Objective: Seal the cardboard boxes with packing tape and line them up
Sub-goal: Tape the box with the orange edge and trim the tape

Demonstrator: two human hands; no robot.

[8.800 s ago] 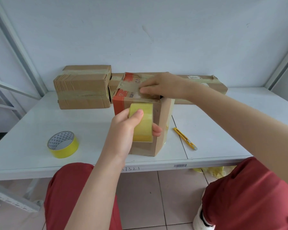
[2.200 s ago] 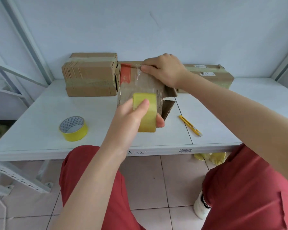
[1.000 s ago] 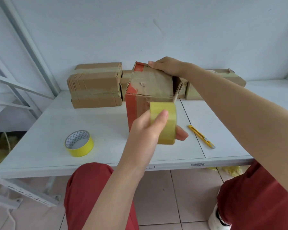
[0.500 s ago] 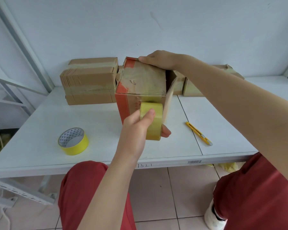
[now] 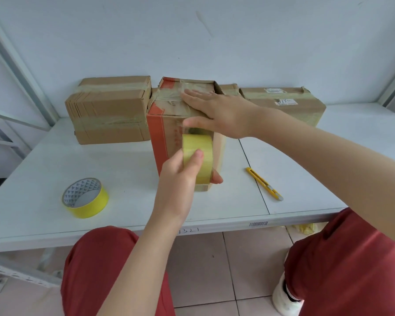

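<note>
A tall cardboard box with a red stripe [image 5: 167, 142] stands upright in the middle of the white table [image 5: 43, 179]. My right hand [image 5: 217, 110] lies flat on its top with straight fingers, thumb over the front edge. My left hand [image 5: 183, 176] grips a roll of clear yellowish packing tape [image 5: 198, 156] against the box's front face, just below the right thumb. Behind stand taped boxes: one on the left [image 5: 110, 110], a long one on the right [image 5: 283, 103], and one mostly hidden behind the tall box.
A second, yellow tape roll [image 5: 86, 197] lies flat at the front left of the table. A yellow utility knife [image 5: 263, 183] lies to the right of the tall box. Slanted metal frame bars [image 5: 16, 65] rise at the left. My red-clad knees sit under the table's front edge.
My right hand has come from the box's far top edge to lie flat across the top near the front. The side flap that stuck out now lies closed. The tape roll sits higher on the front face.
</note>
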